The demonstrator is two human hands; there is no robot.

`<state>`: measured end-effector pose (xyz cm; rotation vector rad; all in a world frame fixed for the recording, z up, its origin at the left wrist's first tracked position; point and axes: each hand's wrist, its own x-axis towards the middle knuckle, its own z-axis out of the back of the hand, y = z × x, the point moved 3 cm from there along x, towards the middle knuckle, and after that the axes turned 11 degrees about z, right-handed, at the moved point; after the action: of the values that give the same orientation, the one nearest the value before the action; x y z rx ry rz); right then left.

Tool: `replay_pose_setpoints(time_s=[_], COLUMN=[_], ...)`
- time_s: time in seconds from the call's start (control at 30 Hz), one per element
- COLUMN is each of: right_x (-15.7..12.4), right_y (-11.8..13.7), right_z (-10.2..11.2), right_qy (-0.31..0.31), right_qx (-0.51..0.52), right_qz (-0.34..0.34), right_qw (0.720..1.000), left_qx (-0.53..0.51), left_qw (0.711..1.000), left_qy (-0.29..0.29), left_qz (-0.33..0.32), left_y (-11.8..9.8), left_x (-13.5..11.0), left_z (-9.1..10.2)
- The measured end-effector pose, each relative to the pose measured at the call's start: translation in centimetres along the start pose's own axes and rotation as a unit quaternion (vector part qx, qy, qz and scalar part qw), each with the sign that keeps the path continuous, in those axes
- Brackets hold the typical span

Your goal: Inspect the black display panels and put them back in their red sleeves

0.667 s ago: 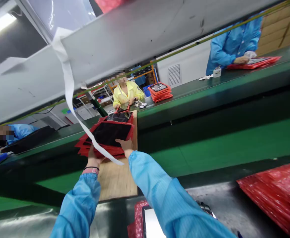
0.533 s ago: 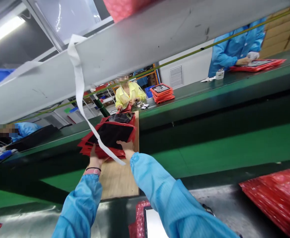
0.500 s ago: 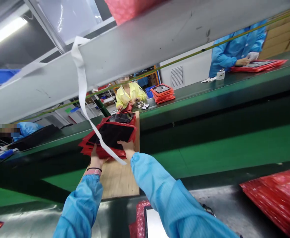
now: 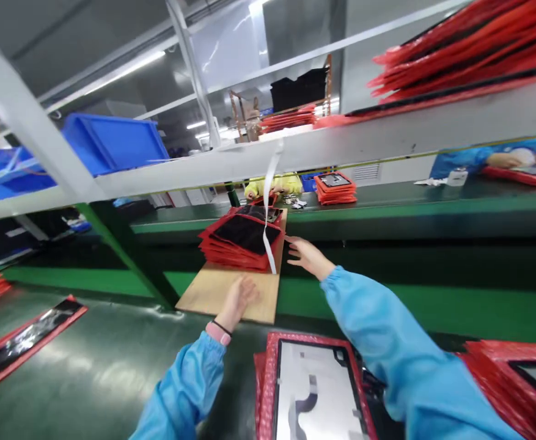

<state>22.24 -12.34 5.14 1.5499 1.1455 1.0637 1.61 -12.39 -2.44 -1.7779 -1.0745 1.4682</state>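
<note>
Panel stack lies askew, seemingly longest crosswise; left hand, right hand uncurled, empty.

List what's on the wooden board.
A red stack, dark panels showing on top. Its lower layers' contents and the board beneath it are covered, so not visible.

Blue bins stand on the white shelf, up and left of the left hand. Beyond the right hand, a red stack rests on the far surface, a small white box farther right.
</note>
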Motion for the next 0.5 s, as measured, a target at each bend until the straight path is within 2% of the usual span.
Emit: replay_pose_setpoints(time_s=[0.13,0.2,0.27,0.37,0.5], right_x=[-9.1,-14.0,-18.6,-24.3,-29.7], right_y=[3.1,3.6,3.0,0.6,-3.4], right_z=[3.5,4.6,5.7,7.8,10.9], right_qy=[0.051,0.072,0.089,0.076,-0.016], right_qx=[-0.091,-0.156,-0.24,-0.385,-0.553], right_qz=[0.029,0.036,0.027,0.003,-0.049], right_qw=[0.994,0.984,0.966,0.92,0.832], left_qx=[0.144,0.227,0.294,0.381,0.479], left_qw=[0.984,0.965,0.945,0.915,0.87], left_qy=[0.093,0.123,0.133,0.123,0.099], left_qz=[-0.048,-0.049,-0.05,-0.052,-0.071], left_y=[4.9,7.5,9.6,11.6,12.2], left_x=[-7.0,-9.7,-11.5,-12.7,-13.1], left_z=[1.8,2.6,3.3,4.0,4.7])
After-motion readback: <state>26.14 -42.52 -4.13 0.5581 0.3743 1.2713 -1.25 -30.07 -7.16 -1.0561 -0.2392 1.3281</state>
